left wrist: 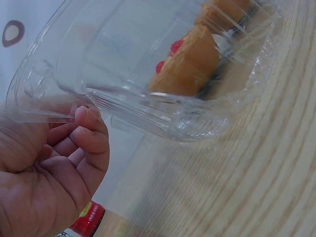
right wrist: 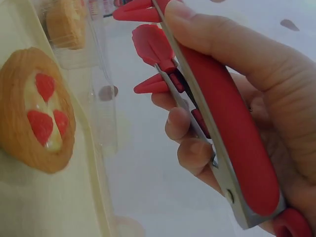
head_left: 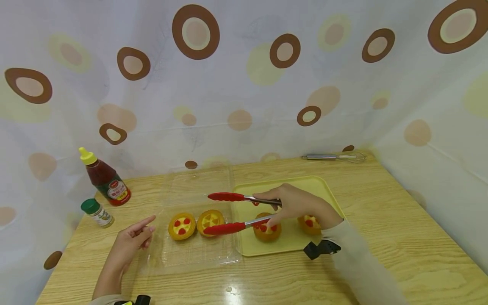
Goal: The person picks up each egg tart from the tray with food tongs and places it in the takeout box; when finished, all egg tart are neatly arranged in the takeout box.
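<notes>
My left hand is at the left edge of the clear plastic container, its curled fingers pinching the rim in the left wrist view. Two tarts lie inside: one with red pieces, the other with yellow pieces. My right hand grips red-tipped tongs, holding their arms spread apart. In the head view the tips overlap the container's right part, around the yellow-topped tart. Beneath the right hand, a red-topped tart sits on the yellow tray; another tart is partly hidden by the wrist.
A sauce bottle with a yellow cap and a green-capped seasoning jar stand at the left. At the back right lies a whisk. A patterned curtain borders the wooden table behind and on the right.
</notes>
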Available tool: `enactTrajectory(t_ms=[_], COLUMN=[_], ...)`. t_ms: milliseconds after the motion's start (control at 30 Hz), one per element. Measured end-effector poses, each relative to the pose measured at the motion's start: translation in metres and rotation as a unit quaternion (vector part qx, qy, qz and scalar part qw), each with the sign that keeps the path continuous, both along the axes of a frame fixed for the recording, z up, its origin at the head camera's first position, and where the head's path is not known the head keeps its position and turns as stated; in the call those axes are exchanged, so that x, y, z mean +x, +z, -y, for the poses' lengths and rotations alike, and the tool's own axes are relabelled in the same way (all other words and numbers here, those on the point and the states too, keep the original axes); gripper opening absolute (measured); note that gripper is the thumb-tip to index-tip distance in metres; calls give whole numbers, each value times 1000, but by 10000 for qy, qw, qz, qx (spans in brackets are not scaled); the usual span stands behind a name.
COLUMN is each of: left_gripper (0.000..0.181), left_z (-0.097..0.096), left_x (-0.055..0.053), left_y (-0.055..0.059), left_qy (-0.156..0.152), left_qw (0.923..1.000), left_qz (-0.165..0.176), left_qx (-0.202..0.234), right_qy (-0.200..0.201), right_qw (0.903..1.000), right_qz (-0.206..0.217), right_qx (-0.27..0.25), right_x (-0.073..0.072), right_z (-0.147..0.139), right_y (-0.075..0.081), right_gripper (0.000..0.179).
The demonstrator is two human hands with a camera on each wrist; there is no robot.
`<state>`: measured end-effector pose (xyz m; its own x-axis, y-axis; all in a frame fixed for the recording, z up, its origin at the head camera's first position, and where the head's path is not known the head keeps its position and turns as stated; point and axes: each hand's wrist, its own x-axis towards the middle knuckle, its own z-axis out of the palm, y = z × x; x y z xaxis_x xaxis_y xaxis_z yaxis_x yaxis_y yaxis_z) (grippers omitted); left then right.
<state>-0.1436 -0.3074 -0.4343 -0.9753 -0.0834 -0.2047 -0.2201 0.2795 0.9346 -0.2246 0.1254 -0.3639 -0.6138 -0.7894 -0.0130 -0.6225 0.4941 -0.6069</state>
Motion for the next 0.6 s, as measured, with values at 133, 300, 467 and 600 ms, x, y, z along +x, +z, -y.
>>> enactTrajectory(t_ms=[133, 300, 467, 600], left_gripper=[47, 47, 46, 47], left_z=[0, 0, 0, 1], left_x=[-1, 0, 0, -1], left_y=[0, 1, 2, 2], left_qy=[17, 43, 40, 30], left_qw=[10000, 10000, 9999, 9999], left_qz=[37, 57, 84, 154], left_qx=[-4, -31, -49, -45], right_qy=[-93, -205, -254, -332], right_qw=[9997, 9989, 9981, 9980], right_qz=[30, -42, -157, -116], right_qx=[-236, -431, -537, -533], right_x=[2, 7, 11, 16], right_z=[-16, -36, -56, -72], right_y=[2, 4, 4, 2], right_gripper=[74, 73, 71, 71])
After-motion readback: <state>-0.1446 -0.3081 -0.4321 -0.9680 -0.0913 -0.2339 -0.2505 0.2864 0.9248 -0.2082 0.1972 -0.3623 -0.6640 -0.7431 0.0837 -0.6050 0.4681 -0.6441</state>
